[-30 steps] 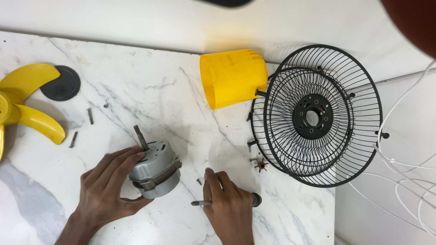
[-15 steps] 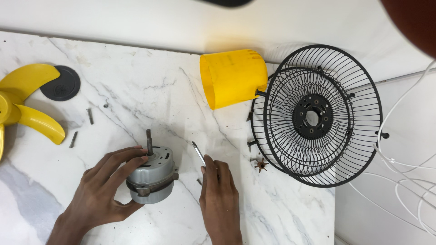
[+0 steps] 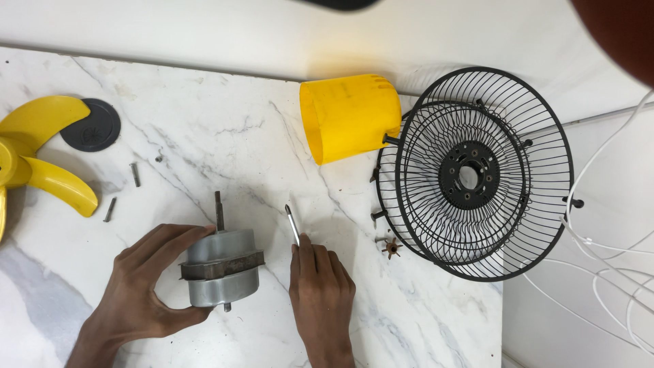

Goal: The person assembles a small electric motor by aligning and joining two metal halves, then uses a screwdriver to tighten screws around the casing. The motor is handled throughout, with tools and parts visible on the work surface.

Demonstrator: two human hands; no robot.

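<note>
My left hand wraps around a grey metal fan motor lying on its side on the white marble table, its shaft pointing away from me. Beside the motor, my right hand holds a screwdriver whose metal tip points up and away over the table, apart from the motor.
A yellow motor cover lies at the table's back, touching two stacked black wire fan guards at the right edge. Yellow fan blades and a dark round cap sit at the left, with loose screws nearby. White cables trail at the right.
The motor has turned so its shaft points straight away. My right hand swung the screwdriver from lying flat to tip pointing forward and shifted slightly right.
</note>
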